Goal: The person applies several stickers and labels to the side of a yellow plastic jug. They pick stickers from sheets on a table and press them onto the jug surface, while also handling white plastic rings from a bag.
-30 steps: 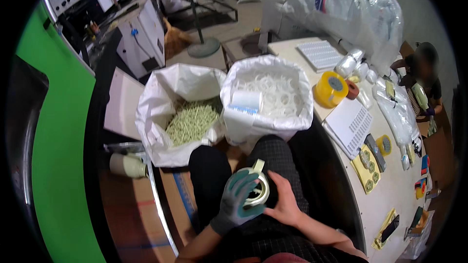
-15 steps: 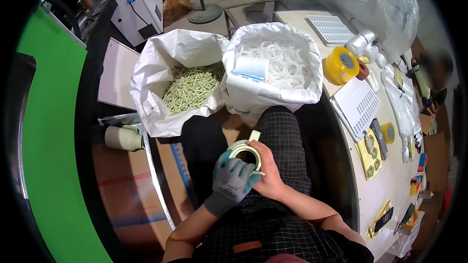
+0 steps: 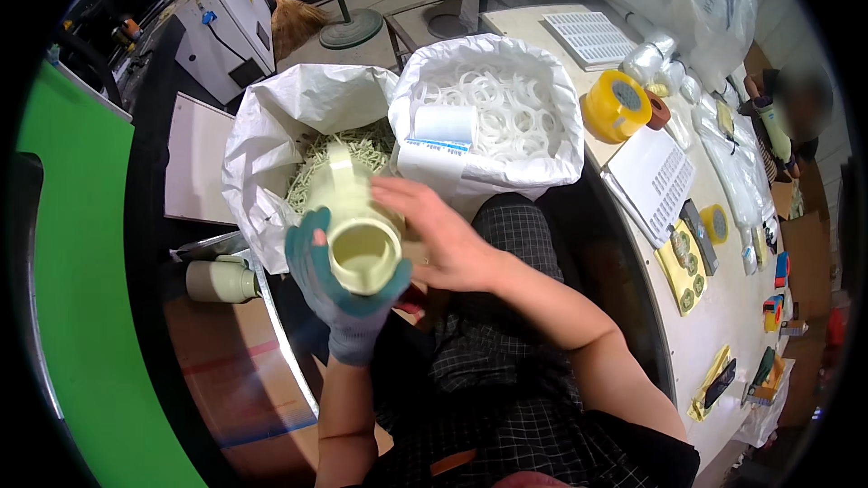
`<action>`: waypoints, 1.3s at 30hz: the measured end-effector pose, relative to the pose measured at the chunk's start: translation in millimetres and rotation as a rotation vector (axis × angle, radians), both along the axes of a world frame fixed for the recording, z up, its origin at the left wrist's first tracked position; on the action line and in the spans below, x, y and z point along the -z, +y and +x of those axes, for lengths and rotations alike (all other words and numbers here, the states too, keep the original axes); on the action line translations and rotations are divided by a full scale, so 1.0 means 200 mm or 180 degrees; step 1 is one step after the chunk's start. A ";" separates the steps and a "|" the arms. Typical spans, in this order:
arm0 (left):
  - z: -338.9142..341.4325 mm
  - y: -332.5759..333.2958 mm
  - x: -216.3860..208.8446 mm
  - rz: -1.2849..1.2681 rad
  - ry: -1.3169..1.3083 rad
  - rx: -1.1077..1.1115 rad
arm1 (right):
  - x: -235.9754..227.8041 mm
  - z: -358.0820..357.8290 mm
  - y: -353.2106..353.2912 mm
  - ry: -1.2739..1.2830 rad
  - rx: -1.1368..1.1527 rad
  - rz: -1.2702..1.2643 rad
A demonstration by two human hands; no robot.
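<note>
A pale green jug is held up in front of me, tilted with its round mouth toward me and its handle uppermost. My left hand, in a grey and teal glove, grips it around the mouth end. Beside it, my bare right hand has stretched fingers against the jug's side, slightly blurred. Behind the jug stands a white bag of small pale green sticks, partly covered by the jug. To its right, another white bag contains many clear rings and a roll of white film.
A similar pale green jug lies on its side at left. The white table at right bears a yellow tape roll, printed sheets and plastic bags. A person is at the far right. Cardboard lies low at left.
The jug has moved from between my legs up and left, toward the stick-filled bag. My left hand moved with it; my right hand's fingers have straightened. The view has shifted slightly.
</note>
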State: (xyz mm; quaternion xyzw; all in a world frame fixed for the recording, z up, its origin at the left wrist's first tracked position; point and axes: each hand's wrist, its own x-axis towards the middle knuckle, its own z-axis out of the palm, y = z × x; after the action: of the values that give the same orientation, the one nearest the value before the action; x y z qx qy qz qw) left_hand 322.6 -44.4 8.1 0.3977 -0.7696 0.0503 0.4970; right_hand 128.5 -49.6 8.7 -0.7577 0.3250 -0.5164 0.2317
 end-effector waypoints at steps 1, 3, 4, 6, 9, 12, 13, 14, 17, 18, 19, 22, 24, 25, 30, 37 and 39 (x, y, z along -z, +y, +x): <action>-0.01 0.05 0.00 0.0094 0.0065 0.0184 | 0.00 -0.09 0.04 0.0287 0.0160 0.0390; -0.03 0.19 -0.02 0.0521 0.0151 0.0551 | 0.07 -0.32 0.05 0.0511 0.1147 0.0868; -0.05 0.24 -0.01 0.0871 0.0172 0.0737 | 0.10 -0.43 0.00 0.0408 0.1786 0.1190; -0.16 0.34 0.10 0.1757 0.0768 0.1392 | 0.26 -0.71 -0.21 0.1065 0.3054 0.0887; -0.27 0.41 0.08 0.1689 0.0233 0.1587 | 0.44 -0.93 -0.46 0.2280 0.3525 0.1421; -0.30 0.47 0.09 0.1661 -0.0102 0.1561 | 0.46 -0.89 -0.52 0.2197 0.3437 0.1629; -0.30 0.44 0.08 0.1462 -0.0221 0.1539 | 0.42 -0.90 -0.51 0.1976 0.3347 0.1609; -0.31 0.44 0.09 0.1361 -0.0325 0.1490 | 0.41 -0.90 -0.45 0.1803 0.3199 0.1669; -0.31 0.44 0.12 0.1387 -0.0532 0.1380 | 0.35 -0.90 -0.28 0.1027 0.2577 0.1655; -0.31 0.44 0.13 0.1472 -0.0370 0.1407 | 0.29 -0.86 -0.22 0.0788 0.2401 0.1695; -0.30 0.45 0.17 0.1397 -0.0185 0.1362 | 0.21 -0.79 -0.14 0.0489 0.2037 0.1873; -0.31 0.41 0.18 0.0979 0.0100 0.1526 | 0.00 -0.60 0.19 -0.0304 0.0796 0.2288; -0.32 0.38 0.17 0.0728 0.0161 0.1817 | -0.11 -0.54 0.38 0.0306 -0.0129 0.1758; -0.32 0.41 0.15 0.0859 -0.0125 0.1707 | -0.14 -0.50 0.45 0.0580 -0.0092 0.1451; -0.29 0.36 0.11 0.0774 -0.0783 0.1673 | -0.15 -0.44 0.55 0.1786 0.0363 0.0111; -0.25 0.34 0.11 0.0628 -0.1042 0.1529 | -0.04 -0.43 0.55 0.1719 0.0471 -0.0631; -0.25 0.33 0.11 0.0690 -0.1006 0.1535 | -0.03 -0.44 0.56 0.1727 0.0454 -0.0576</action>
State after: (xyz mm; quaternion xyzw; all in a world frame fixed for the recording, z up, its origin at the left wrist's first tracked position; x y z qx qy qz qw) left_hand 273.3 21.8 -14.0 0.2415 -0.9104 -0.0903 0.3234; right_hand 41.2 62.0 13.7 -0.8608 0.3802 -0.3368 0.0309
